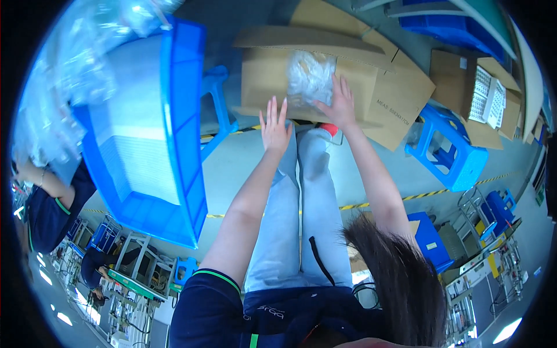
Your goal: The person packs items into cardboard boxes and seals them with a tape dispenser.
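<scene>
An opened cardboard box [261, 75] stands in front of my legs, its flaps spread outward. Inside it lies a bundle of clear plastic bags [310, 75], crumpled and shiny; what they contain cannot be made out. My right hand [339, 103] rests at the bundle's right side, fingers spread and pointing away from me. Over the near edge of the box, to the left of the bundle, my left hand [275, 129] is stretched out with its fingers apart. Neither hand grips anything.
A large blue bin [185, 133] stands at the left, with clear plastic bags [75, 87] heaped beyond it. Blue stools [447, 148] flank the box. Another carton [449, 81] holding white trays [486, 95] is at the right. A co-worker's arm [55, 185] shows far left.
</scene>
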`<state>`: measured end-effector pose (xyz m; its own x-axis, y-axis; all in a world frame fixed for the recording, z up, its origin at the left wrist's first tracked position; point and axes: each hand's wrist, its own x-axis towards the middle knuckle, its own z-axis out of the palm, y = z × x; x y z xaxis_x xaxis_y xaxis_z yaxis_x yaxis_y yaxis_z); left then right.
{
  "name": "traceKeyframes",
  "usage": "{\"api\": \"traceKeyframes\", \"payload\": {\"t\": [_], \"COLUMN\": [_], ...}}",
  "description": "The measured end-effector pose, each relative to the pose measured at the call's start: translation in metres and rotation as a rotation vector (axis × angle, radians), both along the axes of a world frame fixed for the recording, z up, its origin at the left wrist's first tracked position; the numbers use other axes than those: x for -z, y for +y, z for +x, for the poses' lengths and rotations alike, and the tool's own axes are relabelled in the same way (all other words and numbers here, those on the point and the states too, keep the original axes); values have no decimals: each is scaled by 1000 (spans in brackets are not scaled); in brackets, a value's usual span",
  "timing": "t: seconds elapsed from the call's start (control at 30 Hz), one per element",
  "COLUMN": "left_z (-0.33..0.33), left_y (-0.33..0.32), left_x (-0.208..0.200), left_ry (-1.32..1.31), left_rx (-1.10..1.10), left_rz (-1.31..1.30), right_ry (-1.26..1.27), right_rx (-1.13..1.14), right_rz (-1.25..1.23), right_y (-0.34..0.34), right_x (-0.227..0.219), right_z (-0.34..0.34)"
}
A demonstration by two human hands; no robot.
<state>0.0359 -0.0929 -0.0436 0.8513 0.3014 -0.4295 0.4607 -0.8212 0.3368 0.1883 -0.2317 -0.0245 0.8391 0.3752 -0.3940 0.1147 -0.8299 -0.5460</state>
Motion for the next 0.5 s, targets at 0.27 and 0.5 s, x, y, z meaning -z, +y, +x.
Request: {"api": "traceKeyframes", "payload": {"t": [0.27,0.5], "left_z": [-82,-78], "left_y": [51,54], "left_x": [-130,-234], "left_ry": [182,15], "left_rx": [-32,18], "left_rz": [-151,-224], "right_ry": [1274,818], "right_rx": [-152,-1932], "right_rz": [1202,1364], "right_y": [-38,-117], "right_x": [-315,-539], "right_z": [-1,-49]}}
